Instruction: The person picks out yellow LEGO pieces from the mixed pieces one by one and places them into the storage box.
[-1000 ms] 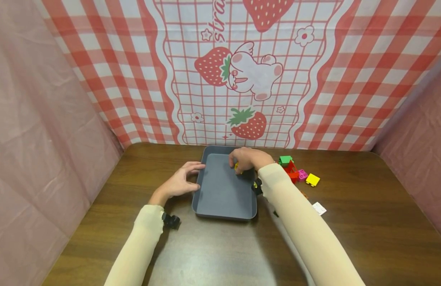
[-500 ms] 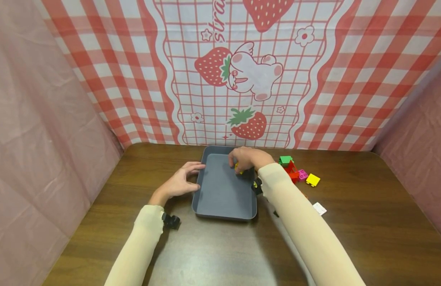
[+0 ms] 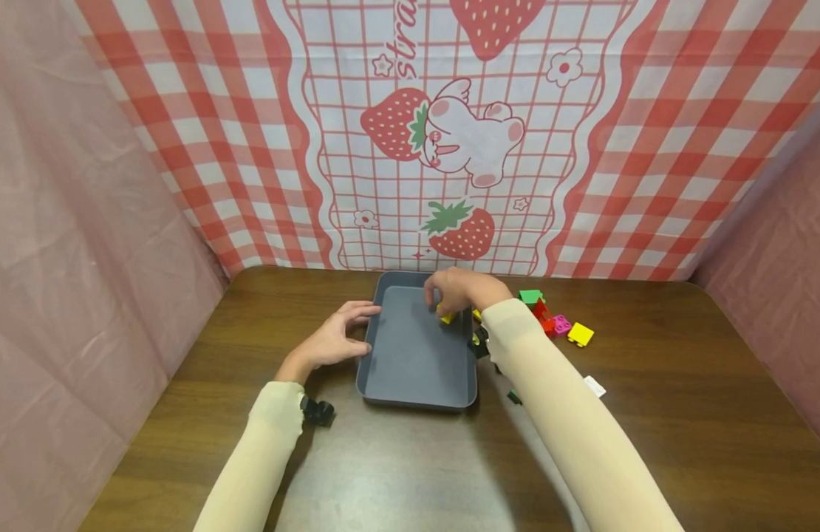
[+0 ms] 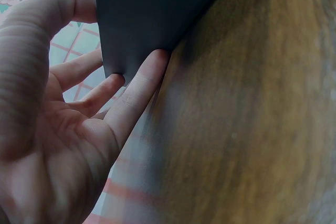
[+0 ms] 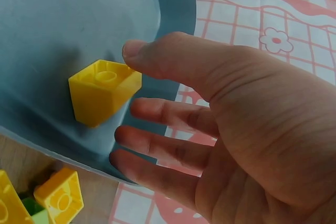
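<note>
Tray (image 3: 417,362) touched by spread left hand (image 3: 332,340); block (image 5: 100,93) within, ungripped by parted right hand (image 3: 455,290) — could be toppled if brushed.

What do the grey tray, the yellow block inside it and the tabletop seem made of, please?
Tray: perhaps plastic or coated metal, satin; smooth, even surface. Yellow block: likely plastic, satin; crisp edges, moulded ring on top. Tabletop: wood or laminate, lightly glossy; brown grain, soft glare.

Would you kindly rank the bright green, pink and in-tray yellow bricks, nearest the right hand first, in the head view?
1. Yellow brick: in the tray, partly behind the right hand.
2. Bright green brick: right of the tray.
3. Pink brick: farther right.
</note>
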Demonstrator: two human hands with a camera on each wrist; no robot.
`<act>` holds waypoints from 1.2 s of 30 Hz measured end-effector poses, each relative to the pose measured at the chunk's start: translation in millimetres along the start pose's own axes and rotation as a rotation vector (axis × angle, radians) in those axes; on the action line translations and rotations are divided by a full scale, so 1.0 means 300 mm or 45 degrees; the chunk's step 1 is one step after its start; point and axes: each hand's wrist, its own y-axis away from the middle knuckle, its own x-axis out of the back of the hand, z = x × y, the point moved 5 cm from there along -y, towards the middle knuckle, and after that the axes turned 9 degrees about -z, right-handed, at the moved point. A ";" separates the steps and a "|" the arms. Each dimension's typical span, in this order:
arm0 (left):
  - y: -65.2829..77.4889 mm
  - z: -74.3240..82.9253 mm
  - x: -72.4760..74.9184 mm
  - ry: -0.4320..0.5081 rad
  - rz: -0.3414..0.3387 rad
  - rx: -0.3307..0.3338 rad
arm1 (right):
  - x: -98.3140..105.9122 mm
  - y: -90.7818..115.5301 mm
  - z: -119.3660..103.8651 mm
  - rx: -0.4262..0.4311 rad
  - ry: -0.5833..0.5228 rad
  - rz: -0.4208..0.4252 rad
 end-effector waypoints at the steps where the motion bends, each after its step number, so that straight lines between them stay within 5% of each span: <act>1: 0.000 0.000 0.000 0.002 0.000 0.001 | 0.002 0.002 0.000 0.000 -0.002 0.001; 36: -0.001 -0.001 -0.001 0.007 0.005 0.006 | 0.082 0.064 0.048 0.015 0.003 0.042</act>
